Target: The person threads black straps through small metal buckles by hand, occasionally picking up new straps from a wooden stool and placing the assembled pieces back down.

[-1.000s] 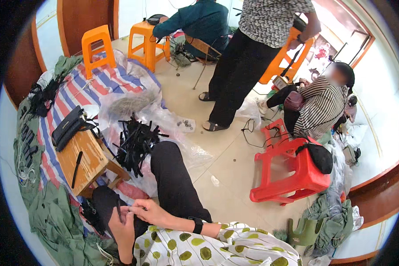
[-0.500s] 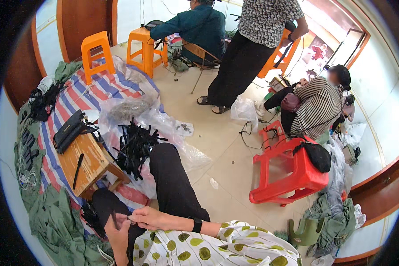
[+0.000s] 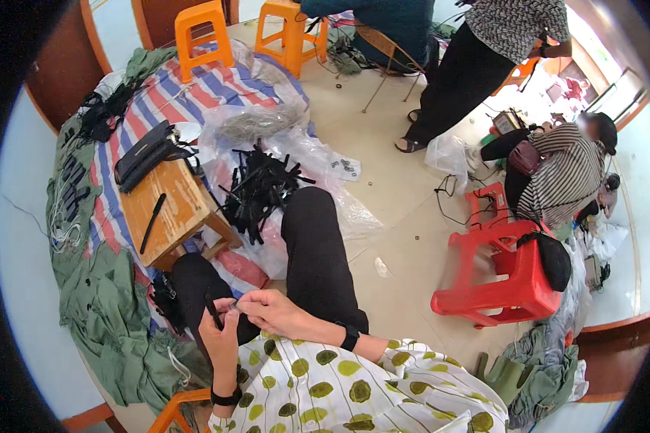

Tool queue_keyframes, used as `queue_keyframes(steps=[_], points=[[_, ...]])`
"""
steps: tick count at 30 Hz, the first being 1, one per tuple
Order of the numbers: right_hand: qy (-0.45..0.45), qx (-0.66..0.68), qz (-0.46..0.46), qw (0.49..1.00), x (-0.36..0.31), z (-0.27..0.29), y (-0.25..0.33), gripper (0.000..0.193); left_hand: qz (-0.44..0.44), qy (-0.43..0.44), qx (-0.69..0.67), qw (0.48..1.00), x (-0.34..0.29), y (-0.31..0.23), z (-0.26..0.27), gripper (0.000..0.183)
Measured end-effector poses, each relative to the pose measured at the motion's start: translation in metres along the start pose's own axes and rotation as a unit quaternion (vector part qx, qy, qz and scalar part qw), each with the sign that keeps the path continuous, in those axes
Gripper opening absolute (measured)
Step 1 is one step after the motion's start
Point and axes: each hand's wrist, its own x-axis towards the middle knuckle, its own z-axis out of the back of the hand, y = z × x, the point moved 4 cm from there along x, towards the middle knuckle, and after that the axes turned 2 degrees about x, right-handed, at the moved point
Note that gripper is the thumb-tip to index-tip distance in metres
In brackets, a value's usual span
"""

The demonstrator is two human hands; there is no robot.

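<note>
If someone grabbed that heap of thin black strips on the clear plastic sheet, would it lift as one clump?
Probably not. The black strips lie loose and crisscrossed, so some would likely slide out. They look thin and light. The plastic sheet beneath seems slippery and crinkly.

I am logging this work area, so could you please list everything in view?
small wooden table: one, brown, left of the knees, a black strip on it
heap of black strips: one, on clear plastic sheet beyond the knees
striped tarp: one, red, white and blue, floor
orange plastic stools: two, top
red plastic stool: one, tipped over, right
green cloth: one pile, lower left
other people: three, top and right
left hand: holds thin black strip
right hand: fingers meet the left hand's
</note>
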Motion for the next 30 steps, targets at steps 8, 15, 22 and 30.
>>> queue_keyframes(steps=[8,15,22,30], points=[[-0.034,-0.186,0.139,0.972,0.004,0.005,0.007,0.018,0.118,0.045,-0.057,0.99,0.006,0.009,0.007,0.007],[-0.068,-0.265,0.155,0.949,-0.005,-0.003,0.014,0.019,-0.003,0.039,0.051,0.998,-0.002,-0.004,0.002,0.008],[-0.079,-0.276,0.135,0.948,-0.007,0.001,0.021,0.016,0.037,0.076,-0.013,0.996,0.0,-0.007,0.0,0.021],[-0.115,-0.061,-0.009,0.991,-0.017,0.004,0.036,0.013,0.142,0.124,-0.256,0.948,0.0,-0.017,0.007,0.019]])
